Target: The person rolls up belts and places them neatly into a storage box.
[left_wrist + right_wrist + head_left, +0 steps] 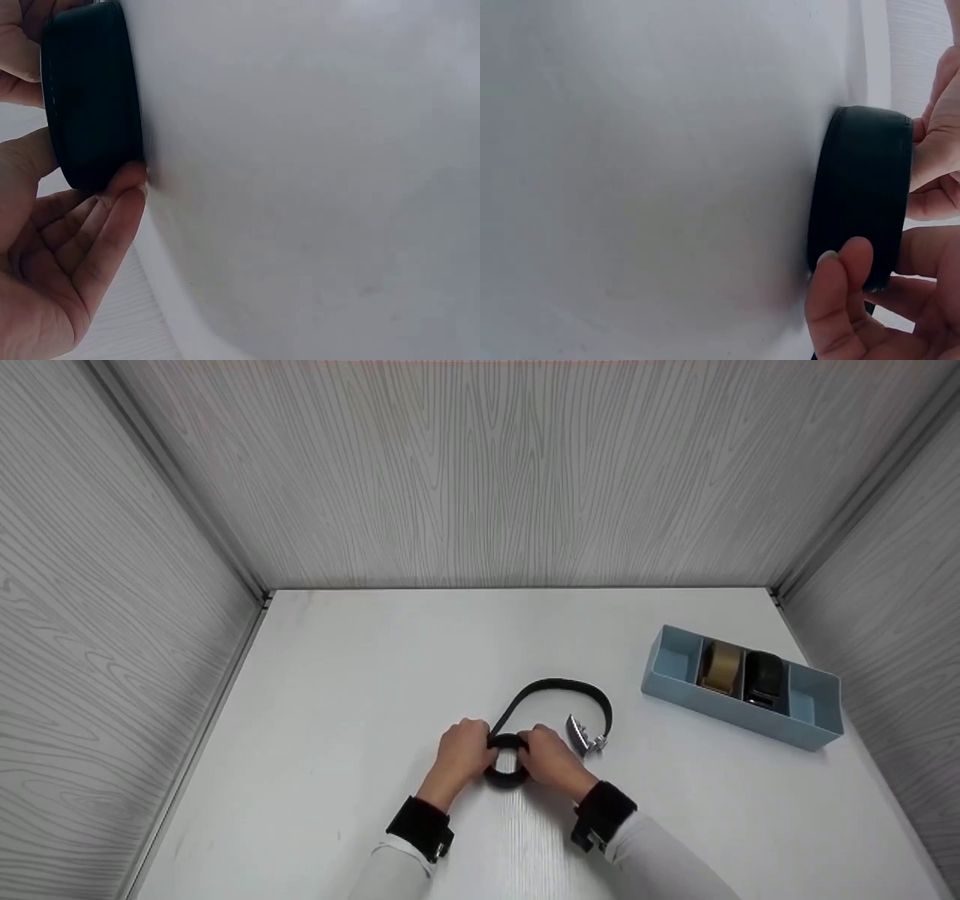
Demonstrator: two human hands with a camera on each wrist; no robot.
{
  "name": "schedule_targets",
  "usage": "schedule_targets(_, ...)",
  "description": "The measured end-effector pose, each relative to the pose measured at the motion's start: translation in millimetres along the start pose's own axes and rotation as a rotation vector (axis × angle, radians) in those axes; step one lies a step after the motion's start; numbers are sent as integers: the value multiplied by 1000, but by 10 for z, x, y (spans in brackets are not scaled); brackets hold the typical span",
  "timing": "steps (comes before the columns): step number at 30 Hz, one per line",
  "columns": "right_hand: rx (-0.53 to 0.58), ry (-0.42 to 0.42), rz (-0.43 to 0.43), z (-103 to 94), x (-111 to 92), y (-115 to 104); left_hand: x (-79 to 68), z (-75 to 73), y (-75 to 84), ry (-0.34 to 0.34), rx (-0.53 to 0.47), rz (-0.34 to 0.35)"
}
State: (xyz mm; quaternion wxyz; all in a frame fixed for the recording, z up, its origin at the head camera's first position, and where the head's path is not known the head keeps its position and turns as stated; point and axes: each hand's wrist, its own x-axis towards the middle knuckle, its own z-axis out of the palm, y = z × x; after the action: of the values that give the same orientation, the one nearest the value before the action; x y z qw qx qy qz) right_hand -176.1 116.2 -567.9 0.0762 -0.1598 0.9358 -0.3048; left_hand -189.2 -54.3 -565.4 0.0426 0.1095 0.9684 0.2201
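A black belt (559, 684) lies on the white table, partly wound into a round coil (507, 781) with an open centre. From the coil its loose length arcs away and round to the right, ending in a silver buckle (579, 735). My left hand (463, 751) pinches the coil's left side, and my right hand (551, 754) grips the right side, close to the buckle. Both wrist views show the coil standing on its edge against the table. In the right wrist view, fingertips (856, 259) press its smooth outer face while the thumb reaches inside.
A light blue divided box (735, 716) stands at the right. Its middle compartments hold a tan rolled belt (722, 664) and a black rolled belt (765, 675). Grey wood-grain panels (480, 472) wall the table at the back and both sides.
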Motion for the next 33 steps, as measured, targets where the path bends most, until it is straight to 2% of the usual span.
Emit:
schedule_targets(4,42,34,73,0,-34,-25,-2,16,27,22,8,-23)
schedule_targets(7,35,54,107,-6,-66,-46,1,24,65,17,-2,-51)
schedule_targets(12,-18,80,49,-13,-68,-51,2,27,92,-7,-7,-50)
schedule_targets(18,-49,20,-37,-15,-27,-30,3,24,87,-5,20,-33)
schedule_targets(23,9,52,3,3,-52,-18,10,46,92,21,16,-51)
schedule_targets(28,16,26,65,19,-75,-40,4,47,78,36,-1,-67)
schedule_targets(30,-2,8,55,20,-61,-38,-5,41,67,35,2,-64)
schedule_targets(33,-19,-10,-2,14,-35,-24,-12,30,48,37,14,-62)
